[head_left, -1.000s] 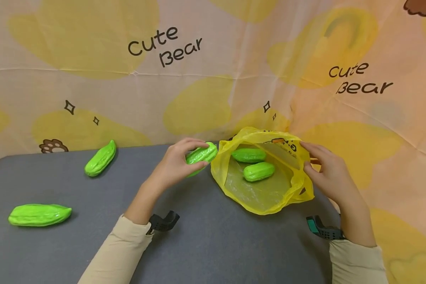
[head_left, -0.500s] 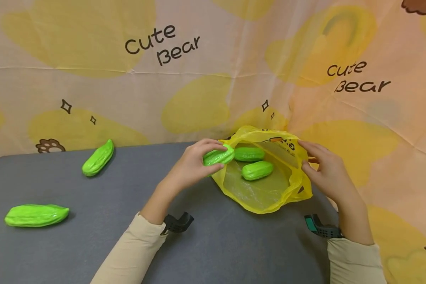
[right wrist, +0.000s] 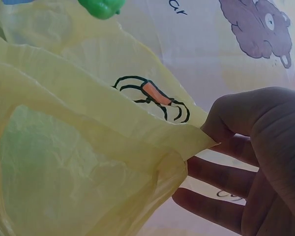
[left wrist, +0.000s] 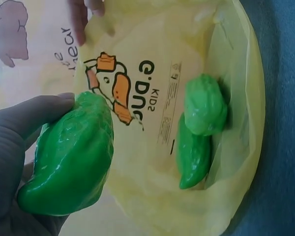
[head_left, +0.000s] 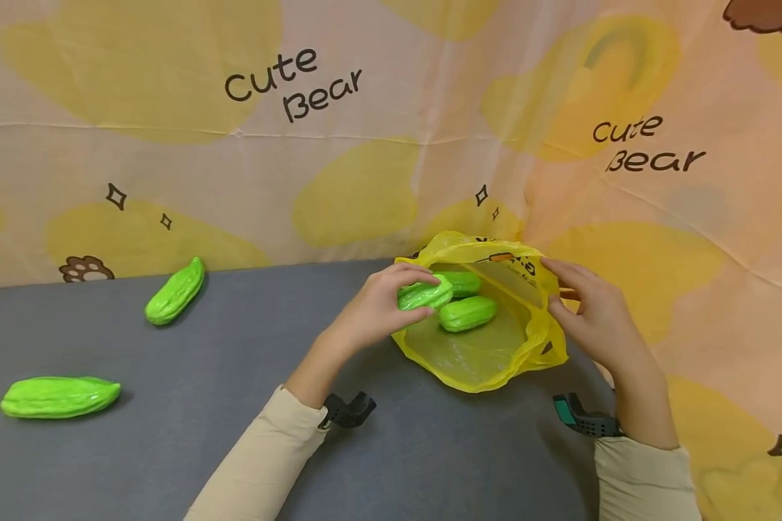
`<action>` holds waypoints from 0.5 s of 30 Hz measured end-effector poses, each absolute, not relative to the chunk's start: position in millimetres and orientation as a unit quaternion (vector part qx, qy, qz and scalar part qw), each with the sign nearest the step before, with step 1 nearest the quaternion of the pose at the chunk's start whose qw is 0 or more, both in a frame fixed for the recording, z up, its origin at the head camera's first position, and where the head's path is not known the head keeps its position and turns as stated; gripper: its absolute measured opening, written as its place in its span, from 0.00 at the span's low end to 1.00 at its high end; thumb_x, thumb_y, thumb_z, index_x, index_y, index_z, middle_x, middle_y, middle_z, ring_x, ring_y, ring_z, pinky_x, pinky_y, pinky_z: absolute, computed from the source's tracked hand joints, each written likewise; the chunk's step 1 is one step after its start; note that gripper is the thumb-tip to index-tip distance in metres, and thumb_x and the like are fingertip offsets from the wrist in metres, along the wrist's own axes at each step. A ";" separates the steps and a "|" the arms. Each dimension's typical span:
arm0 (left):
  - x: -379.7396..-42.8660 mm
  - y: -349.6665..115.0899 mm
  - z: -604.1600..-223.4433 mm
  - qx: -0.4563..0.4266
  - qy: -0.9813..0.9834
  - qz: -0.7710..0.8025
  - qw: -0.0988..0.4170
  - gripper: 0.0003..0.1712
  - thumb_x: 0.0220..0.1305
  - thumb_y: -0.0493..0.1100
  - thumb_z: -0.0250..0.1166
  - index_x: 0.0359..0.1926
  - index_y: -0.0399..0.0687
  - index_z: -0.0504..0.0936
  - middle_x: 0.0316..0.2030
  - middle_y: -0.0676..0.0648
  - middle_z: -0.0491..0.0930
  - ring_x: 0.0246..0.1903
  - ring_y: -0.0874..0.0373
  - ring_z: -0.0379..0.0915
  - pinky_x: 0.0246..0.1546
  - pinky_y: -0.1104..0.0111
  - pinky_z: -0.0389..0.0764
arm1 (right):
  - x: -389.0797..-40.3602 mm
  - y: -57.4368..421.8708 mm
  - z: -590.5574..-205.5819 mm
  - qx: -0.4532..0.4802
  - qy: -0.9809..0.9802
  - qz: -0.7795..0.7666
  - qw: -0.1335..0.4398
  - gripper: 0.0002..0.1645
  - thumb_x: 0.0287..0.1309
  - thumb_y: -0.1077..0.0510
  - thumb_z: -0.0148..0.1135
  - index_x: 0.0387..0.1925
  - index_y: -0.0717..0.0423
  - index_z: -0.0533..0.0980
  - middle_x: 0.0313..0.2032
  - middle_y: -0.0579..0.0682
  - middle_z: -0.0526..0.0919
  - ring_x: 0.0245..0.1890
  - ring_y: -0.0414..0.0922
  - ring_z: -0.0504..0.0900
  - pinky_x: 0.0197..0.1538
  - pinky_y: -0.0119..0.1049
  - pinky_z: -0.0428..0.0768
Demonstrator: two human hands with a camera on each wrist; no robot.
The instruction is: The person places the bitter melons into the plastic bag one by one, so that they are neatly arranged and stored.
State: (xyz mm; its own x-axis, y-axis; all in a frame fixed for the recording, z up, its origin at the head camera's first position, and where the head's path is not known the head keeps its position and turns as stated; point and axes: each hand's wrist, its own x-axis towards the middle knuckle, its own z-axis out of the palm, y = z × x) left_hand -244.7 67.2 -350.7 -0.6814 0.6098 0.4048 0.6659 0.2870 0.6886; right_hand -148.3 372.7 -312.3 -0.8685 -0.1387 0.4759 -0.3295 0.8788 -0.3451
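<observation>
My left hand (head_left: 378, 307) grips a glossy green bitter melon (head_left: 423, 293) between thumb and fingers, at the left side of the mouth of a yellow plastic bag (head_left: 443, 365). In the left wrist view the gripped bitter melon's pointed end faces the palm, and the bag's mouth gapes beyond it. Two more bitter melons lie inside, one nearer (head_left: 469, 313) and one behind it (head_left: 464, 284), partly covered by the held one in the head view. My right hand (head_left: 596, 318) pinches the bag's right rim; the right wrist view shows the thin plastic (right wrist: 201, 137) between thumb and fingers.
On the grey table (head_left: 234, 376) two further bitter melons lie to the left: one near the back edge (head_left: 174, 291), another closer to the front (head_left: 61, 397). A printed cloth (head_left: 358, 188) hangs right behind the table and along its right side.
My left hand has carried its bitter melon rightward, from outside the bag's left rim to over its mouth. My right hand stays on the rim; the view has shifted slightly.
</observation>
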 end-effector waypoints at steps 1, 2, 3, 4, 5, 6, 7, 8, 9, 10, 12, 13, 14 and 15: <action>-245.0 69.0 -351.1 -0.399 -0.802 -0.443 0.030 0.22 0.60 0.40 0.74 0.56 0.50 0.85 0.58 0.48 0.81 0.63 0.52 0.74 0.67 0.57 0.74 | -148.5 372.4 -312.5 0.125 -0.943 0.212 0.225 0.33 0.59 0.71 0.58 0.68 0.62 0.72 0.62 0.64 0.79 0.46 0.63 0.85 0.48 0.61 0.82; -245.5 70.9 -351.6 -0.401 -0.803 -0.441 0.028 0.22 0.60 0.41 0.74 0.56 0.50 0.84 0.58 0.48 0.81 0.64 0.52 0.74 0.67 0.57 0.74 | -148.6 372.2 -312.6 0.125 -0.943 0.212 0.225 0.33 0.59 0.71 0.58 0.68 0.62 0.72 0.62 0.64 0.79 0.46 0.63 0.85 0.48 0.61 0.82; -246.1 72.9 -352.3 -0.403 -0.803 -0.438 0.026 0.22 0.60 0.41 0.74 0.57 0.50 0.84 0.58 0.49 0.81 0.64 0.53 0.74 0.67 0.58 0.74 | -148.5 372.1 -312.6 0.124 -0.943 0.212 0.225 0.33 0.59 0.71 0.58 0.68 0.62 0.72 0.62 0.64 0.79 0.46 0.62 0.85 0.49 0.60 0.82; -247.0 75.0 -353.1 -0.405 -0.803 -0.436 0.024 0.22 0.61 0.42 0.74 0.57 0.51 0.84 0.58 0.49 0.81 0.64 0.53 0.74 0.67 0.58 0.74 | -148.4 372.0 -312.6 0.124 -0.943 0.212 0.225 0.33 0.59 0.71 0.58 0.68 0.62 0.72 0.62 0.64 0.79 0.46 0.62 0.85 0.49 0.60 0.82; -247.8 77.1 -354.0 -0.406 -0.804 -0.434 0.021 0.22 0.61 0.42 0.74 0.57 0.51 0.84 0.58 0.49 0.81 0.64 0.53 0.74 0.67 0.58 0.74 | -148.3 371.9 -312.6 0.123 -0.943 0.212 0.225 0.33 0.59 0.71 0.58 0.68 0.62 0.72 0.62 0.64 0.79 0.46 0.62 0.85 0.49 0.60 0.82; -248.8 79.1 -355.0 -0.408 -0.804 -0.432 0.021 0.22 0.61 0.42 0.73 0.57 0.51 0.84 0.58 0.49 0.81 0.64 0.52 0.74 0.67 0.58 0.74 | -148.3 371.9 -312.5 0.122 -0.943 0.213 0.224 0.33 0.59 0.71 0.58 0.68 0.62 0.72 0.62 0.64 0.79 0.47 0.62 0.85 0.49 0.60 0.82; -249.8 81.1 -356.2 -0.409 -0.805 -0.430 0.019 0.22 0.61 0.42 0.73 0.57 0.51 0.84 0.58 0.49 0.81 0.64 0.52 0.74 0.67 0.58 0.74 | -148.1 371.9 -312.4 0.120 -0.943 0.214 0.224 0.33 0.60 0.71 0.58 0.68 0.61 0.72 0.62 0.64 0.79 0.47 0.62 0.85 0.49 0.60 0.82; -250.8 82.9 -357.5 -0.409 -0.805 -0.430 0.016 0.22 0.62 0.42 0.73 0.58 0.51 0.84 0.58 0.49 0.81 0.64 0.52 0.74 0.68 0.58 0.73 | -147.8 372.0 -312.3 0.120 -0.943 0.215 0.224 0.33 0.60 0.71 0.58 0.68 0.61 0.72 0.62 0.64 0.79 0.47 0.62 0.85 0.49 0.60 0.82; -251.6 84.4 -358.8 -0.408 -0.806 -0.430 0.013 0.22 0.62 0.42 0.73 0.58 0.51 0.84 0.58 0.49 0.81 0.64 0.52 0.74 0.68 0.58 0.73 | -147.6 372.1 -312.2 0.120 -0.943 0.215 0.225 0.33 0.60 0.71 0.58 0.68 0.61 0.72 0.62 0.64 0.79 0.47 0.62 0.85 0.49 0.60 0.82; -252.6 86.0 -360.2 -0.408 -0.806 -0.430 0.011 0.22 0.62 0.42 0.73 0.58 0.51 0.84 0.58 0.49 0.81 0.64 0.52 0.74 0.68 0.57 0.73 | -147.6 372.2 -312.2 0.120 -0.942 0.216 0.226 0.33 0.59 0.71 0.58 0.68 0.61 0.72 0.62 0.64 0.79 0.47 0.62 0.85 0.49 0.60 0.82; -254.2 88.9 -362.8 -0.408 -0.806 -0.429 0.006 0.22 0.62 0.41 0.73 0.58 0.50 0.83 0.58 0.49 0.81 0.64 0.52 0.74 0.68 0.57 0.72 | -147.6 372.7 -312.2 0.121 -0.942 0.215 0.228 0.33 0.59 0.71 0.58 0.68 0.60 0.72 0.62 0.63 0.79 0.47 0.61 0.84 0.49 0.60 0.83; -255.0 90.5 -364.0 -0.408 -0.806 -0.428 0.006 0.22 0.62 0.41 0.73 0.58 0.50 0.83 0.58 0.49 0.81 0.63 0.53 0.74 0.69 0.57 0.72 | -147.7 372.9 -312.1 0.121 -0.942 0.214 0.230 0.33 0.59 0.71 0.58 0.68 0.60 0.72 0.62 0.63 0.79 0.47 0.61 0.84 0.49 0.60 0.83; -255.6 92.2 -364.9 -0.410 -0.806 -0.428 0.005 0.22 0.62 0.41 0.73 0.58 0.49 0.83 0.58 0.49 0.82 0.63 0.53 0.74 0.69 0.57 0.72 | -147.8 373.2 -312.0 0.121 -0.941 0.214 0.231 0.33 0.59 0.71 0.58 0.68 0.60 0.72 0.62 0.63 0.79 0.47 0.61 0.84 0.48 0.59 0.83; -256.2 94.0 -365.6 -0.412 -0.804 -0.427 0.005 0.22 0.62 0.41 0.72 0.58 0.49 0.83 0.58 0.48 0.82 0.63 0.53 0.74 0.69 0.57 0.72 | -147.9 373.5 -311.9 0.122 -0.941 0.214 0.231 0.33 0.59 0.71 0.58 0.68 0.60 0.72 0.62 0.63 0.79 0.48 0.61 0.84 0.48 0.59 0.83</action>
